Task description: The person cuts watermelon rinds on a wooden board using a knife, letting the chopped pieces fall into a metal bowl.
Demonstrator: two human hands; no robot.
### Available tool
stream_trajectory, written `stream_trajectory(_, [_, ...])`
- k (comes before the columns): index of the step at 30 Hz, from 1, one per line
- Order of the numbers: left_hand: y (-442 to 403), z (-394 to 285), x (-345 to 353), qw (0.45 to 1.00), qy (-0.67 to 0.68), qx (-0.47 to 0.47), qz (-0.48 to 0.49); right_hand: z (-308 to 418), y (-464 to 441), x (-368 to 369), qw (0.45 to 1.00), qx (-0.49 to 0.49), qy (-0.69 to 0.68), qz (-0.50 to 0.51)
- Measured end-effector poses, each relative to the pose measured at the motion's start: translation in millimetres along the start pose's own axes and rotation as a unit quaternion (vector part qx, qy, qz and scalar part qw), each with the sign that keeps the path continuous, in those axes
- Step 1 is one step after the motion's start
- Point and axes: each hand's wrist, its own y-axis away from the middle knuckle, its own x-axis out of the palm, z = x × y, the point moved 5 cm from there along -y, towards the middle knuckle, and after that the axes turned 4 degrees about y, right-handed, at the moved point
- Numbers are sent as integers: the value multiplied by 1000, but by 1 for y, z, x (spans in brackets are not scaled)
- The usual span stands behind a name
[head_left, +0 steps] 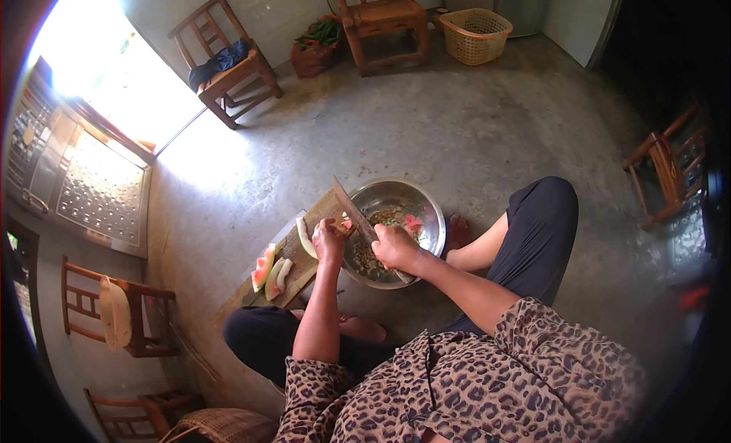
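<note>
My right hand [397, 249] is wrapped round the handle of a large knife [356, 211], its blade slanting up and left over the board's edge. Beside the blade, on the wooden cutting board [307, 269], my left hand [329, 241] is closed, with a small pink and white piece of watermelon [347, 222] at its fingertips. A pale strip of rind [306, 238] lies just left of that hand. Further down the board are watermelon slices [264, 266] with pink flesh and pale rinds [277, 280]. The metal basin [439, 223] beneath my right hand holds chopped green and pink bits.
Wooden chairs [384, 15] stand along the wall and at both sides. A red bag of greens [316, 47] and a yellow plastic basket [476, 35] sit at the back. A woven basket [222, 425] is at lower left. My bent knees flank the basin and board.
</note>
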Motion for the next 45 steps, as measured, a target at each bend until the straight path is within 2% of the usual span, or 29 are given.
stream_trajectory(2, [0, -6, 1, 1000, 2, 12, -9, -6, -2, -3, 999, -22, 20, -34])
stream_trajectory(5, [0, -19, 3, 999, -11, 34, -8, -3, 2, -11, 1000, 1, -20, -4])
stream_trajectory(8, [-3, -16, 16, 998, -29, 47, -5, -10, 0, -10, 999, -17, 15, -23])
stream_trajectory(10, [-6, -15, 23, 999, -23, 49, 10, -6, 3, -15, 1000, 9, -4, -10])
stream_trajectory(14, [-8, -18, 33, 996, 16, 55, 63, -1, 7, -23, 999, 50, -14, 2])
stream_trajectory(17, [-3, -28, 35, 988, 56, 46, 139, -5, 3, -25, 998, -1, 43, -55])
stream_trajectory(19, [-1, -28, 38, 971, 123, 3, 207, -6, 3, -27, 997, -7, 46, -61])
stream_trajectory(22, [-3, -16, 36, 935, 248, -105, 230, -4, 3, -31, 995, -24, 64, -68])
stream_trajectory(24, [-7, -19, 20, 980, 144, -31, 131, -2, 4, -32, 995, -32, 68, -70])
stream_trajectory(26, [-6, -24, 16, 994, 33, 54, 88, 0, 4, -32, 995, -34, 59, -69])
stream_trajectory(28, [-2, -25, 26, 980, -83, 149, 102, -3, 4, -28, 996, -30, 53, -70])
stream_trajectory(29, [2, -22, 32, 974, -106, 164, 114, -4, 3, -27, 996, -29, 50, -70])
stream_trajectory(32, [19, -36, 39, 967, -111, 160, 161, -4, 4, -28, 994, -39, 66, -76])
stream_trajectory(34, [28, -42, 41, 964, -107, 198, 139, -3, 5, -33, 995, -27, 48, -84])
stream_trajectory(37, [37, -46, 43, 962, -95, 204, 157, -10, 1, -32, 996, -17, 8, -93])
stream_trajectory(38, [38, -51, 37, 964, -83, 226, 116, -13, 0, -30, 996, -12, -7, -87])
stream_trajectory(41, [22, -38, 32, 986, 39, 78, 140, -12, -1, -33, 997, 9, -51, -52])
stream_trajectory(42, [17, -33, 33, 967, 197, -17, 160, -10, 0, -34, 993, 29, -113, -24])
stream_trajectory(43, [13, -29, 34, 915, 348, -111, 174, -6, 3, -36, 983, 49, -175, 4])
stream_trajectory(44, [11, -25, 36, 831, 487, -200, 181, -4, 4, -35, 969, 68, -235, 33])
stream_trajectory(45, [5, -16, 44, 748, 593, -193, 229, -4, 4, -33, 959, 75, -271, 48])
